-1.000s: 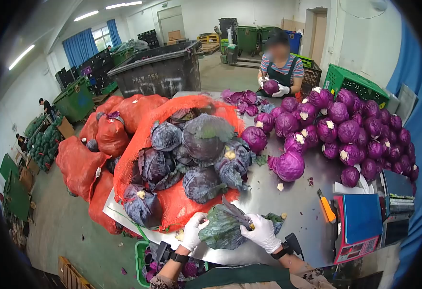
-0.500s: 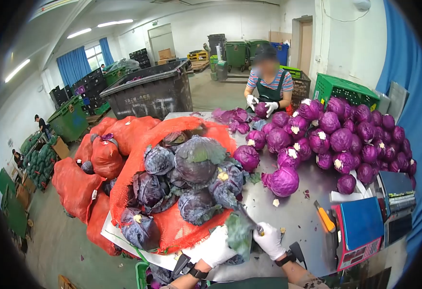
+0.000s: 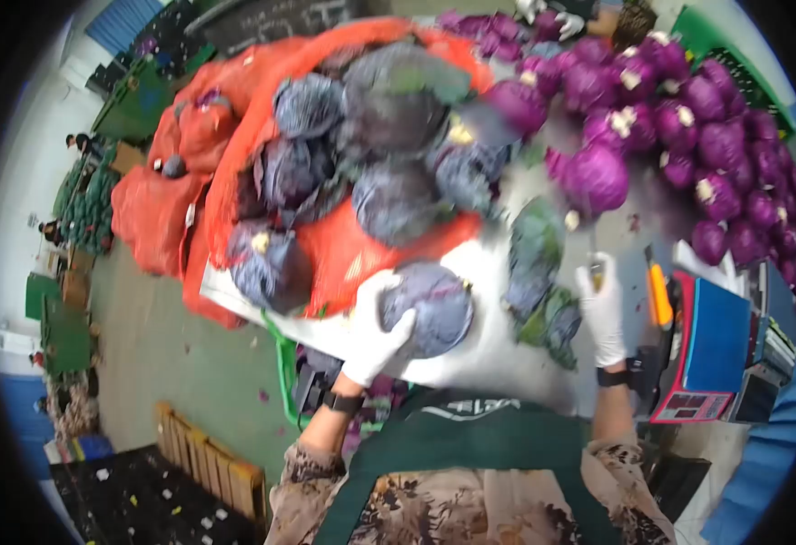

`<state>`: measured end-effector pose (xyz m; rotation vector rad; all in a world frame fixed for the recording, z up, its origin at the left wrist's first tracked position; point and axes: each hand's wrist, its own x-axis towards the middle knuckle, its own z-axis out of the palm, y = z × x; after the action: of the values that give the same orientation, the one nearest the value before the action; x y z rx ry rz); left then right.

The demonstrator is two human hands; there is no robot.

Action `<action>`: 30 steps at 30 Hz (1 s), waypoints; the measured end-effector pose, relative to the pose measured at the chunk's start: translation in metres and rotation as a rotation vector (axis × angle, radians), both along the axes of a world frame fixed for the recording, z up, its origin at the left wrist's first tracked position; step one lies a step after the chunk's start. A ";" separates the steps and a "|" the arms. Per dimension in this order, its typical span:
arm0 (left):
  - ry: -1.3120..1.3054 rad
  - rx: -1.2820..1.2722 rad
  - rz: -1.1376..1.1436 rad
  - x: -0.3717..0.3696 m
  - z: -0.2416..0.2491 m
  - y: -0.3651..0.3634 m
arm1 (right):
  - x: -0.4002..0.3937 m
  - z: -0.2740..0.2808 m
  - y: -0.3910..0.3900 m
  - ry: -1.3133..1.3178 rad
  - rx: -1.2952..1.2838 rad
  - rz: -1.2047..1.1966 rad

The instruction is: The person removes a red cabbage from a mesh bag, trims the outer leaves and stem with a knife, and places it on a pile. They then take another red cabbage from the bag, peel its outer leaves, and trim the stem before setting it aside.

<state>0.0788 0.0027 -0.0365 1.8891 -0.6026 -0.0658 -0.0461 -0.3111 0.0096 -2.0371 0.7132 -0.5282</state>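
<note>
My left hand [image 3: 381,331], in a white glove, is closed around the side of a purple-grey cabbage [image 3: 430,309] at the table's near edge. In my right hand [image 3: 602,309], also gloved, is the handle of a knife [image 3: 597,270]; its blade is blurred. Loose green outer leaves [image 3: 534,254] lie on the metal table between my hands, with more curled leaves [image 3: 557,327] nearer me. Untrimmed cabbages [image 3: 393,204] are heaped on a red mesh sack [image 3: 348,263] beyond my left hand. A peeled, bright purple cabbage [image 3: 596,177] sits beyond the knife.
Peeled cabbages [image 3: 720,145] are piled at the right. An orange-handled cutter [image 3: 658,292] and a blue folder [image 3: 707,331] lie right of my right hand. Full red sacks [image 3: 157,222] stand at the left, a green crate [image 3: 284,363] below the table edge. Across the table show a co-worker's gloved hands [image 3: 568,24].
The view has tipped downward. My right hand and the knife have moved right, away from the cabbage. Outer leaves now lie apart on the table, and my left hand grips the cabbage.
</note>
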 end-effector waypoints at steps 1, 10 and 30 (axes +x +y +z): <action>-0.028 0.034 -0.011 -0.004 0.004 0.001 | -0.009 0.015 0.006 0.061 -0.036 0.029; -0.108 0.475 -0.132 -0.038 0.042 -0.020 | -0.042 -0.014 0.087 0.232 0.305 0.438; -0.080 0.292 -0.137 -0.032 0.016 -0.013 | -0.048 -0.027 0.096 0.370 0.122 0.515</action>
<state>0.0468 -0.0104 -0.0201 2.1372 -0.8118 -0.1762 -0.0937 -0.2153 -0.0178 -2.1155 0.3879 0.1878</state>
